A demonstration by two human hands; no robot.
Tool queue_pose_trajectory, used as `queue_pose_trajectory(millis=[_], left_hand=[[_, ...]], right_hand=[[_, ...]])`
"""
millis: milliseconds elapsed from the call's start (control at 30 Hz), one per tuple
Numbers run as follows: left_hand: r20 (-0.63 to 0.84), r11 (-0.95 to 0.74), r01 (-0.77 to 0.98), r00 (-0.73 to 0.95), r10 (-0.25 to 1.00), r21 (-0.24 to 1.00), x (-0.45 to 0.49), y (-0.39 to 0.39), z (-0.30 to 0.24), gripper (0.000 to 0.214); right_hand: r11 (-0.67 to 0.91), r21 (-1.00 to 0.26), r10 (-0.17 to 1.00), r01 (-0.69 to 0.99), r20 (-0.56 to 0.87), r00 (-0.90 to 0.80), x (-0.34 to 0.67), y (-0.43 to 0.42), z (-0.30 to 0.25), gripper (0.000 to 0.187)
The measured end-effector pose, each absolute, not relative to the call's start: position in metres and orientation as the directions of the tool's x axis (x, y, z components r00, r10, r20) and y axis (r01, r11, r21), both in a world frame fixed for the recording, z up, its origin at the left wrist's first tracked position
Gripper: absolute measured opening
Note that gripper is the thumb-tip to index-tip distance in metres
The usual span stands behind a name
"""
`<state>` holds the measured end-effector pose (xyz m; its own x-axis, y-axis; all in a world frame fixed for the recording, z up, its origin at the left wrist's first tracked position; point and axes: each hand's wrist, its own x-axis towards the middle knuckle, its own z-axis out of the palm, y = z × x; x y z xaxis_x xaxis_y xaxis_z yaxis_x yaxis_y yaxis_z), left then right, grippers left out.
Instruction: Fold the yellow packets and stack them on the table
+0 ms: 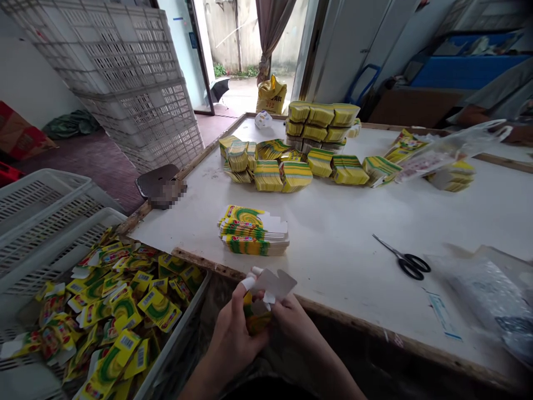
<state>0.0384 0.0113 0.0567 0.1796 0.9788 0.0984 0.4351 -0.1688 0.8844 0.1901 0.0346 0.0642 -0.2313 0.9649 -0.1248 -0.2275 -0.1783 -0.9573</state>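
Both my hands meet below the table's front edge around one flat yellow-green carton blank (266, 291), its white inside facing up. My left hand (235, 333), with white tape on two fingertips, is closed on its left side. My right hand (293, 322) pinches its right side. Just beyond, on the white table (341, 233), lies a neat stack of the same blanks (254, 230). A white crate (183, 328) at my left holds several loose printed blanks (116, 316).
Bundled stacks of yellow-green blanks (300, 161) fill the table's far middle. Black scissors (406, 258) lie at right, near clear plastic bags (495, 294). Empty white crates (125, 72) are piled at the back left. An open doorway (245, 50) lies beyond.
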Motion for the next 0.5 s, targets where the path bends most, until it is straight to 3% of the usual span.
queue_pose_trajectory(millis=[133, 267, 400, 500], left_hand=[[0.086, -0.173, 0.457, 0.205, 0.975, 0.872, 0.038, 0.012, 0.06, 0.055], [0.026, -0.125, 0.448, 0.221, 0.975, 0.885, 0.036, 0.019, 0.068, 0.048], [0.016, -0.093, 0.404, 0.189, 0.982, 0.91, 0.04, 0.019, 0.06, 0.068], [0.069, -0.09, 0.423, 0.064, 0.996, 0.902, 0.042, 0.016, 0.053, 0.077]], right_hand=[[-0.174, -0.956, 0.962, -0.238, -0.114, -0.247, 0.186, 0.036, 0.065, 0.043], [-0.001, -0.997, 0.956, -0.072, 0.02, -0.291, 0.186, 0.026, 0.065, 0.047], [0.297, -0.946, 0.915, 0.129, 0.244, -0.323, 0.184, 0.02, 0.066, 0.058], [0.308, -0.934, 0.939, 0.182, 0.268, -0.214, 0.185, 0.022, 0.063, 0.054]])
